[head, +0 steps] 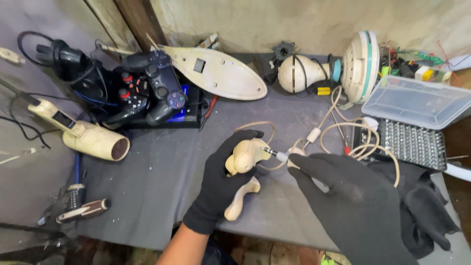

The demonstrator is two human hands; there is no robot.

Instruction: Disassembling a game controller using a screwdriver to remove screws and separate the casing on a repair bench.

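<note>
Gripping the cream handle [244,158] in your left hand [223,179], right hand [343,189] probably pinching the screwdriver [275,154]; keep it seated.

A grey cloth covers the bench [162,181]. Near the left edge lies a cream hair dryer [83,135]. Two black game pads [147,88] sit toward the back. A cream fan blade [216,71] lies at the back edge. A box of bits [412,142] sits at the right edge. A screwdriver [83,210] lies near the front left corner.
</note>
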